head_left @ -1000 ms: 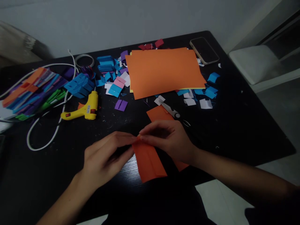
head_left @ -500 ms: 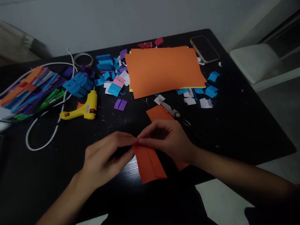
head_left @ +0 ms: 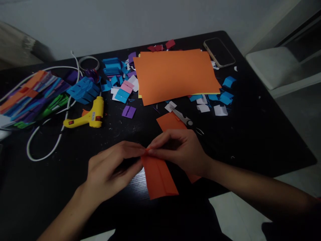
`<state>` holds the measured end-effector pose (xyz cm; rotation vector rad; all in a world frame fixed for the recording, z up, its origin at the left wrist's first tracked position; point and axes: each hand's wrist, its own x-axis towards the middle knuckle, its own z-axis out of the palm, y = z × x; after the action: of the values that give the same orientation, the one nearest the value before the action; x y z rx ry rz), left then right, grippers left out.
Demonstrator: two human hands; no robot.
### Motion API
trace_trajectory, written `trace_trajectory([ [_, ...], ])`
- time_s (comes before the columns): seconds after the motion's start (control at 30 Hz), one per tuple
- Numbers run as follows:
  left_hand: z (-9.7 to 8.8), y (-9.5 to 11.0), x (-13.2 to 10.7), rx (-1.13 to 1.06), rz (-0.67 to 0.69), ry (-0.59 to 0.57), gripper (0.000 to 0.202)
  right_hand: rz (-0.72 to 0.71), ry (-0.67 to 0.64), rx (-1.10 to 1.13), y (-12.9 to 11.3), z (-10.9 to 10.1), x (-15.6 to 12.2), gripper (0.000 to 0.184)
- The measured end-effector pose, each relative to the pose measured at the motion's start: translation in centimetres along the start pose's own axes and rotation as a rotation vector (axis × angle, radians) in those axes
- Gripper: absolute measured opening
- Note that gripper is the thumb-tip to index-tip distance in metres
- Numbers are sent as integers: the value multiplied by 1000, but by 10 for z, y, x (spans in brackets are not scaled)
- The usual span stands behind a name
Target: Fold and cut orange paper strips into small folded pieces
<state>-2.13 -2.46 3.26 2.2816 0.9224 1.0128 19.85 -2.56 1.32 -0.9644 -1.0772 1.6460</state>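
A strip of orange paper [head_left: 160, 177] with a lengthwise crease hangs toward me from my fingertips. My left hand [head_left: 114, 169] pinches its far left corner between thumb and fingers. Right beside it, my right hand [head_left: 179, 149] grips the same far end in a pinch, the two sets of fingertips touching or nearly so. The edge they hold is mostly hidden by the fingers. Under my right hand lies a second orange paper strip [head_left: 167, 121], partly covered. A pair of scissors [head_left: 184, 118] rests at its far end, handles dark against the table.
Orange sheets [head_left: 175, 77] over yellow ones lie at the back, among small folded paper pieces [head_left: 129, 112]. A yellow glue gun [head_left: 96, 113], a white cable [head_left: 31, 144] and bundled coloured strips [head_left: 32, 97] are on the left. A phone [head_left: 219, 52] sits at the far right of the black table [head_left: 263, 134].
Both hands keep their pinch on the orange paper strip. The strip's near end has shifted very slightly left and toward me, and my left hand has moved a little left.
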Motion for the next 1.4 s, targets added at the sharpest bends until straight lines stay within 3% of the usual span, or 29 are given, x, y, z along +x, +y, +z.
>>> trace_trajectory([
  [0.37,1,-4,2,-44,-5,-36,23,118,-89,-16,0,-5,3,27],
  [1.1,-1,-7,3,-140,-52,-38,19,63,-69,-105,-5,-4,2,18],
  [1.4,0,-7,-1,-143,-148,-79,13,116,-112,-62,1,-5,3,24],
])
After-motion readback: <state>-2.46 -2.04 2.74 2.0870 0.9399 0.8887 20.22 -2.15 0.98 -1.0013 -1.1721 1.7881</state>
